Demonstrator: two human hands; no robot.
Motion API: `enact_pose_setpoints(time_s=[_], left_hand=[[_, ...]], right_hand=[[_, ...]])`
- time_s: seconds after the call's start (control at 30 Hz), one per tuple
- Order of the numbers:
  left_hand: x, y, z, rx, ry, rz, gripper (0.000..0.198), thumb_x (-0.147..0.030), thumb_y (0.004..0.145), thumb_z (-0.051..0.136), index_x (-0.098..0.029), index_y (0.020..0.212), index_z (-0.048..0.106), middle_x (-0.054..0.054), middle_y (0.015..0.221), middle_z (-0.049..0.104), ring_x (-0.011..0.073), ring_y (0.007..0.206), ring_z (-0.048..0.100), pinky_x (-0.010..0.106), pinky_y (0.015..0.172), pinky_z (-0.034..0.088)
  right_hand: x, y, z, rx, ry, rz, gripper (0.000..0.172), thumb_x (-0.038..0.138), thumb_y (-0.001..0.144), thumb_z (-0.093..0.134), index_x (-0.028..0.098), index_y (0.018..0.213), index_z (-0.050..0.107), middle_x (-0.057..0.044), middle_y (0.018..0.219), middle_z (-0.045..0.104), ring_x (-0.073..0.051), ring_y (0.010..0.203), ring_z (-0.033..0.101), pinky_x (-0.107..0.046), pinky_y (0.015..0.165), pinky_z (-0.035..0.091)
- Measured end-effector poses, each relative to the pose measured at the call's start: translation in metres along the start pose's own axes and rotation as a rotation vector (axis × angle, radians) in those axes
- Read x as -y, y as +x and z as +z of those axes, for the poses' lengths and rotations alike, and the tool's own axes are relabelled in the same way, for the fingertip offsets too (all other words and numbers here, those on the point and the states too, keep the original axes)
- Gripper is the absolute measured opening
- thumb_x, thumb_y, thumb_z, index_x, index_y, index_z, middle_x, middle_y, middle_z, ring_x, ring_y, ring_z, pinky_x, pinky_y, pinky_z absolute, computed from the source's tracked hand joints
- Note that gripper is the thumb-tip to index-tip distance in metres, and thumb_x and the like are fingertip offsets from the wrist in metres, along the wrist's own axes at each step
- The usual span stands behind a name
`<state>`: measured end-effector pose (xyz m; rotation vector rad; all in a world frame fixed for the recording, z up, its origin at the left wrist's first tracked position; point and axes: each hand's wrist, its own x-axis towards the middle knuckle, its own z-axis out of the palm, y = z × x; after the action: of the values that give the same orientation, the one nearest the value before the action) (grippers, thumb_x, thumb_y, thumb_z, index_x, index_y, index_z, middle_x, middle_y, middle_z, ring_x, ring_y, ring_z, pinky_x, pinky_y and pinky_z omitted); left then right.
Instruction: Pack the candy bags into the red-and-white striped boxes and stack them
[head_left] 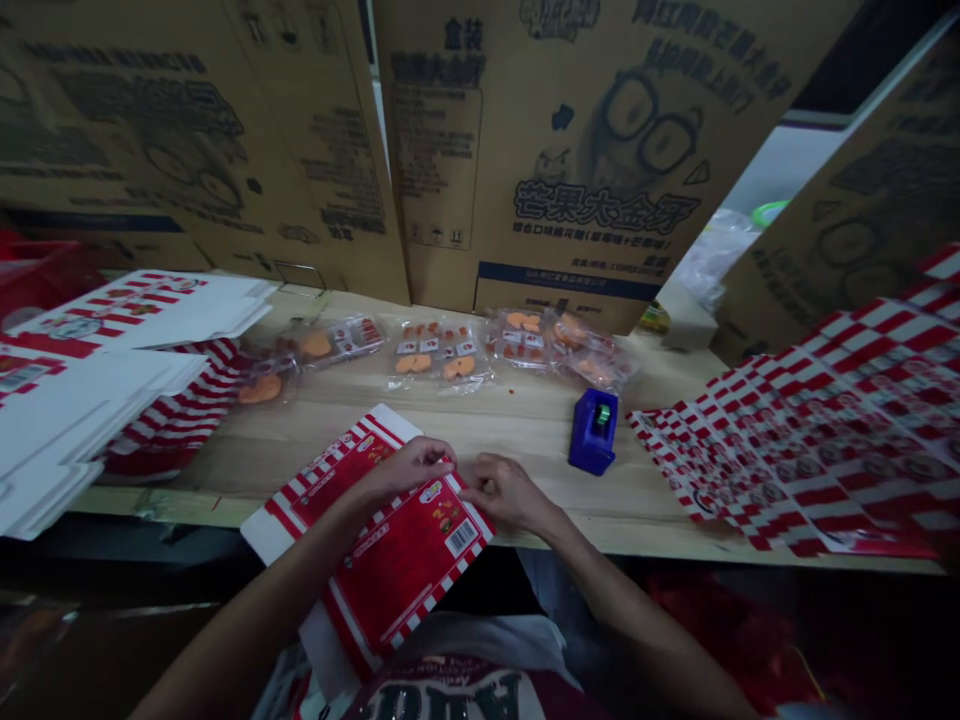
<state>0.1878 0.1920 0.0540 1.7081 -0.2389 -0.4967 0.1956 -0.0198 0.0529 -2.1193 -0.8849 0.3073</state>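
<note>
A red and white printed carton (405,575), folded flat or partly so, lies tilted over the table's front edge, its white flaps sticking out. My left hand (417,465) rests across its upper side, fingers closed on the carton's edge near the top corner. Close by on the right, my right hand (499,488) has its fingers curled and pinches the carton's right corner. A blue tape dispenser (593,432) with a green roll stands on the table to the right of my right hand.
Clear packets with orange pieces (437,352) lie along the back. Large cardboard boxes (555,150) stand behind them. Flat white-and-red cartons (97,400) are stacked at left; red-white checked cartons (817,430) at right. A red basket (56,275) sits far left.
</note>
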Motion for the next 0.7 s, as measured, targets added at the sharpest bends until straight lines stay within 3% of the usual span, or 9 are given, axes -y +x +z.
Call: enact_pose_setpoints(time_s=[0.1,0.23,0.37,0.43,0.5,0.57,0.63,0.7], left_hand=[[0.004,-0.006,-0.001,-0.014,0.028,0.023,0.038,-0.049,0.071,0.067,-0.012,0.076,0.063,-0.002,0.061,0.051,0.0103,0.057,0.041,0.021,0.054,0.029],[0.001,-0.014,-0.004,0.003,0.055,0.049,0.036,-0.047,0.073,0.069,-0.012,0.077,0.066,-0.003,0.059,0.049,0.0098,0.057,0.039,0.021,0.053,0.027],[-0.017,-0.027,-0.005,0.091,-0.045,0.062,0.037,-0.048,0.074,0.070,-0.012,0.082,0.069,-0.001,0.061,0.053,0.0094,0.056,0.041,0.020,0.052,0.030],[-0.024,-0.036,-0.008,0.043,-0.103,0.069,0.036,-0.047,0.071,0.073,-0.012,0.081,0.070,0.000,0.065,0.057,0.0104,0.058,0.046,0.020,0.055,0.034],[-0.024,-0.047,-0.015,-0.127,-0.183,0.059,0.034,-0.045,0.068,0.075,-0.014,0.080,0.070,0.001,0.070,0.062,0.0120,0.062,0.052,0.021,0.059,0.039],[-0.014,-0.061,-0.025,-0.427,-0.301,0.038,0.032,-0.044,0.068,0.076,-0.017,0.082,0.067,0.001,0.075,0.065,0.0134,0.064,0.056,0.022,0.061,0.043],[0.005,-0.079,-0.035,-0.766,-0.398,0.014,0.036,-0.045,0.065,0.076,-0.018,0.084,0.064,0.000,0.077,0.066,0.0150,0.064,0.059,0.025,0.061,0.046],[0.029,-0.100,-0.045,-1.015,-0.356,-0.025,0.041,-0.049,0.063,0.076,-0.017,0.084,0.061,0.001,0.076,0.066,0.0179,0.065,0.061,0.028,0.062,0.049]], right_hand=[[-0.005,0.000,0.011,-0.003,-0.037,0.119,0.023,0.029,0.077,0.070,0.015,0.060,0.061,0.000,0.061,0.057,-0.011,0.057,0.048,-0.024,0.057,0.033],[-0.018,0.001,0.020,0.087,0.352,0.224,0.029,0.041,0.070,0.075,0.015,0.068,0.062,0.002,0.061,0.057,-0.010,0.056,0.048,-0.022,0.054,0.035],[-0.020,0.006,0.025,0.415,0.836,0.236,0.054,0.057,0.055,0.081,0.013,0.081,0.065,0.000,0.070,0.061,-0.012,0.060,0.054,-0.023,0.058,0.043],[-0.016,0.014,0.028,0.481,0.840,0.173,0.059,0.067,0.060,0.072,0.013,0.082,0.067,-0.002,0.070,0.063,-0.013,0.060,0.056,-0.025,0.059,0.045],[-0.015,0.033,0.028,0.395,0.683,0.111,0.055,0.068,0.071,0.061,0.014,0.079,0.066,-0.003,0.066,0.062,-0.013,0.055,0.054,-0.024,0.054,0.044],[-0.017,0.066,0.023,0.250,0.494,0.081,0.047,0.059,0.083,0.052,0.015,0.074,0.064,-0.001,0.061,0.059,-0.012,0.052,0.051,-0.023,0.050,0.041],[-0.021,0.112,0.015,0.130,0.360,0.060,0.036,0.046,0.087,0.048,0.015,0.074,0.061,-0.001,0.063,0.059,-0.012,0.055,0.050,-0.023,0.054,0.041],[-0.024,0.165,0.008,0.043,0.224,0.024,0.026,0.034,0.087,0.049,0.014,0.075,0.061,-0.002,0.067,0.059,-0.013,0.062,0.052,-0.023,0.060,0.042]])
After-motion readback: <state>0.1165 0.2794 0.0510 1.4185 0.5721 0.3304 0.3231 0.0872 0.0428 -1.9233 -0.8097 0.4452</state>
